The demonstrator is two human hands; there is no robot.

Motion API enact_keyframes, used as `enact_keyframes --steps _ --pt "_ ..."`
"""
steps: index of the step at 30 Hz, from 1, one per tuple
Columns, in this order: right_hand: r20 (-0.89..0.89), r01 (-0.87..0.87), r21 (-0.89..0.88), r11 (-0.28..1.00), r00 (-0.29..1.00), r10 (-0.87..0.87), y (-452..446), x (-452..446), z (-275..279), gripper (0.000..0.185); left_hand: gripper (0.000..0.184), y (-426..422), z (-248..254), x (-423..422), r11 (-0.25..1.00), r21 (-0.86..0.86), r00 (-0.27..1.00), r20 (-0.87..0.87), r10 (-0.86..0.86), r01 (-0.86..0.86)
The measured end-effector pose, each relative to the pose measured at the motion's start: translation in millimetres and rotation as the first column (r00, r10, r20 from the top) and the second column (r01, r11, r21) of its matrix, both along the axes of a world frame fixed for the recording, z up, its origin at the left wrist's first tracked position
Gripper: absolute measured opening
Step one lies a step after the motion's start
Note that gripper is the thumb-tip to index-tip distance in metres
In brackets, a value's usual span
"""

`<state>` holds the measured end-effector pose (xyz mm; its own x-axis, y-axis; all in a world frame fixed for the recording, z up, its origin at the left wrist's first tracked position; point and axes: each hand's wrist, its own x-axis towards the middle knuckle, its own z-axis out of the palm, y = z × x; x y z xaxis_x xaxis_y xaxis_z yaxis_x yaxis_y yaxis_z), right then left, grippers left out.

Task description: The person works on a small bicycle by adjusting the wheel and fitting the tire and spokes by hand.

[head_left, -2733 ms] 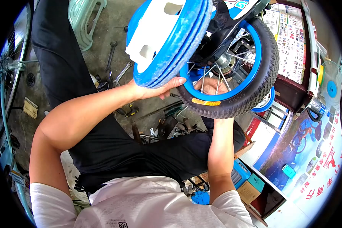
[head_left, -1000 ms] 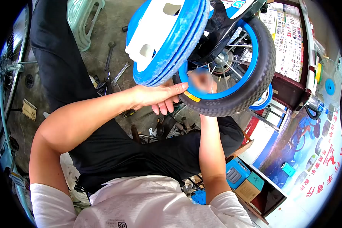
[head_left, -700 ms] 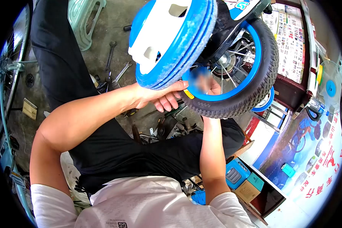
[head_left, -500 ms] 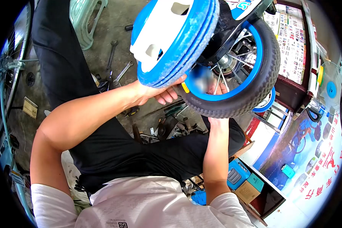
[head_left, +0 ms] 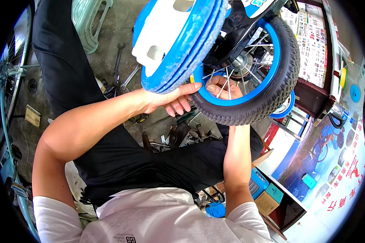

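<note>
The spoked bicycle wheel point(head_left: 247, 115) with a black knobby tyre and blue rim is mounted on a small bike. My left hand point(head_left: 172, 100) is beside its left edge, thumb stretched to the tyre and fingers extended below, with nothing visible in it. My right hand point(head_left: 225, 87) reaches behind the tyre and shows between the spokes. Its thumb and fingers are pinched together near the inside of the rim; what they hold is too small to make out. A blue-and-white plastic wheel point(head_left: 162, 52) is above my left wrist.
Wrenches point(head_left: 129, 77) and several other tools lie on the floor beyond my legs. A pale green stool point(head_left: 87, 26) is at the upper left. A red-framed cabinet point(head_left: 304, 95) stands to the right, with boxes point(head_left: 267, 202) on a lower shelf. Another bicycle is at the left edge.
My right hand has moved up and left inside the rim, its fingers closing into a pinch. The wheel's spokes have shifted, and the blue-and-white wheel has moved slightly left.
</note>
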<state>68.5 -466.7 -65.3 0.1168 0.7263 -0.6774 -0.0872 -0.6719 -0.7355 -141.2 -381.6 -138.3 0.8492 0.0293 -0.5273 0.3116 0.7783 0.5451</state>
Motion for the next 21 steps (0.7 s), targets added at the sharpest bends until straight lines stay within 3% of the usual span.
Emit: enact_keyframes --steps 8,11,14,19,21 --pt "0.028 -0.037 0.041 0.998 0.999 0.036 6 -10 7 0.007 0.067 1 0 -1 0.998 0.062 1.000 0.023 -0.016 0.015" --pt "0.005 -0.032 -0.049 0.998 0.999 0.032 5 -6 6 0.007 0.067 0 -1 -1 0.997 0.075 1.000 0.007 -0.020 0.019" --pt "-0.064 -0.056 0.074 0.996 0.996 0.061 0 3 -10 0.010 0.065 2 3 -1 0.996 0.082 1.000 -0.018 -0.020 0.022" --pt "0.077 0.015 -0.069 0.998 0.997 -0.009 11 -15 9 0.007 0.063 1 2 -2 0.995 0.094 1.000 -0.005 -0.010 0.010" --pt "0.076 0.006 -0.049 0.999 0.997 -0.002 10 -16 7 0.007 0.062 1 1 -3 0.996 0.093 1.000 0.005 -0.005 0.005"
